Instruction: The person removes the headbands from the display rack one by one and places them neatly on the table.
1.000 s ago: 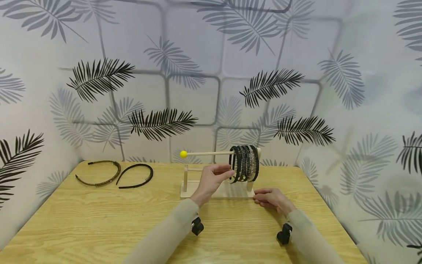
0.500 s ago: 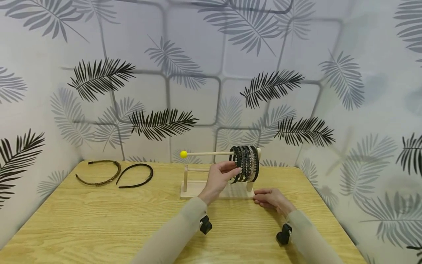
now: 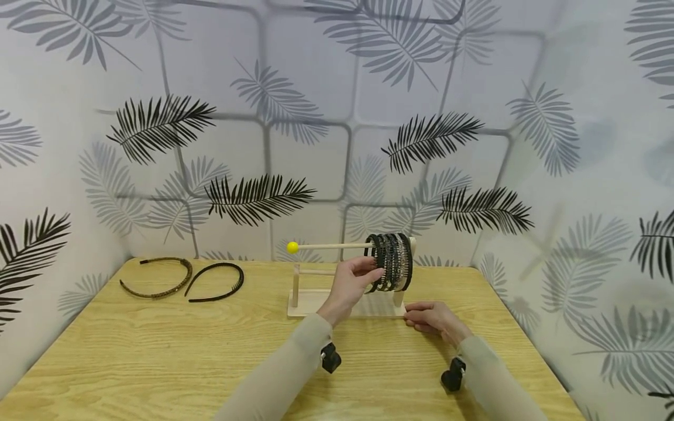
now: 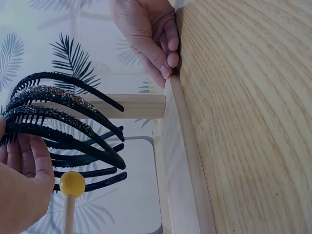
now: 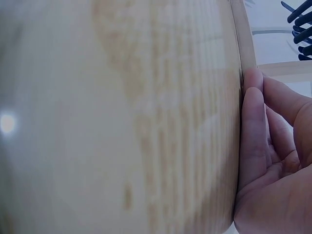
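The left hand [image 3: 347,287] pinches a black headband [image 4: 63,137] in the row hanging on the stand's rod [image 3: 334,245]; the right hand [image 3: 436,319] grips the corner of the base [image 3: 305,303], apparently bracing it on the surface [image 3: 210,356] against sideways pushes.

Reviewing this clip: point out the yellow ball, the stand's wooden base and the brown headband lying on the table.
Yellow ball [image 4: 72,184]: left wrist view, middle of its round face.
Wooden base [image 3: 374,304]: head view, bare top between the posts.
Brown headband [image 3: 189,275]: head view, the bend of its curve.
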A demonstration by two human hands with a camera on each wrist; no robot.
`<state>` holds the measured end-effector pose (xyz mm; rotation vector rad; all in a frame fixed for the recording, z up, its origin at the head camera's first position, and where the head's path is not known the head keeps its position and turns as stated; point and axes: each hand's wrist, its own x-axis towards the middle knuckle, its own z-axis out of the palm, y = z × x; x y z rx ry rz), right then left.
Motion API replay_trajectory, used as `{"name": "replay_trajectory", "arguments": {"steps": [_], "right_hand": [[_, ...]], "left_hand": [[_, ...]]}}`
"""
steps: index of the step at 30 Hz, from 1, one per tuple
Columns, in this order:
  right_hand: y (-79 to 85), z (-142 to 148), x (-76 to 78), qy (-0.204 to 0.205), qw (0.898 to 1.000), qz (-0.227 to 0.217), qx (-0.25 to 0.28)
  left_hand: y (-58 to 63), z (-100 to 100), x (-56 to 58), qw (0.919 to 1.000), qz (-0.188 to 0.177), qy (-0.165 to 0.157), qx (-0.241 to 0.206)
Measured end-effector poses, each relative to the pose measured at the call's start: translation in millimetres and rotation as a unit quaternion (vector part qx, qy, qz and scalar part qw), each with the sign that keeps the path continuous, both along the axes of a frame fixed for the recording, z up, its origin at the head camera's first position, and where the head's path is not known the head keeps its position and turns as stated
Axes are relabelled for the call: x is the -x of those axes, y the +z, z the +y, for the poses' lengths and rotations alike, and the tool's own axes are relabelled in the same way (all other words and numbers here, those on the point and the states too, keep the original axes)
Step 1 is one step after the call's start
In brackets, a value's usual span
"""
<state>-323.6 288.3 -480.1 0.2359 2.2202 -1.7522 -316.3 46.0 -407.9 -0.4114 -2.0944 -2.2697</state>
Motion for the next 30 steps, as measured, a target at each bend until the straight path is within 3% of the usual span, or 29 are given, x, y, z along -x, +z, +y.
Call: {"name": "replay_trajectory", "arguments": {"steps": [15, 30], "right_hand": [[-1.7, 1, 0.1, 0.002, 1.000, 0.009, -0.001], [-2.2, 2, 2.0, 0.000, 1.000, 0.005, 0.004]], "left_hand": [[0.3, -17, -5.2, 0.9998, -0.014, -0.015, -0.007], [1.4, -52, -1.0, 0.9976, -0.050, -0.046, -0.012]]}}
